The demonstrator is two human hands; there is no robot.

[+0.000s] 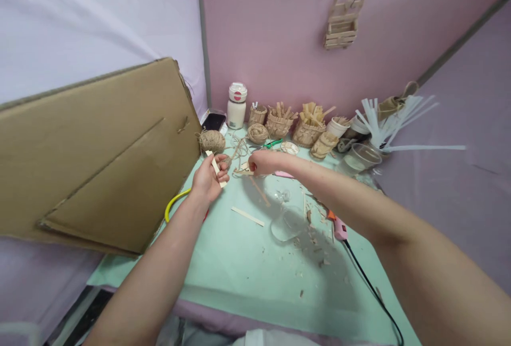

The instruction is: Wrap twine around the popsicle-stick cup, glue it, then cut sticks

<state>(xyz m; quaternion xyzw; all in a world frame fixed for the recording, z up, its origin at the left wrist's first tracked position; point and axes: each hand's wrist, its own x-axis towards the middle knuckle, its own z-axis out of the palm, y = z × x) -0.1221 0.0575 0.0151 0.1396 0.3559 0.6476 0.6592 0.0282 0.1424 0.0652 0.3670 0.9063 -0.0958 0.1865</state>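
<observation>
My left hand (211, 176) is closed round a flat, pale wooden strip (216, 168) that slants across its palm. To its right, my right hand (260, 164) reaches down with curled fingers at some pale strips (245, 169) on the table. Its fingertips are partly hidden, so what they pinch cannot be made out. Loose twine (238, 149) lies between and behind the hands. Green-handled scissors (273, 144) rest just behind my right hand. Another pale strip (247, 216) lies flat on the tabletop nearer to me.
Twine balls (212, 141), a white bottle (237, 107) and baskets of wooden sticks (309, 129) line the back. A pink glue gun (340, 228) with a black cord lies right, near wood scraps and a clear plastic piece (288, 223). Cardboard (120, 154) stands left.
</observation>
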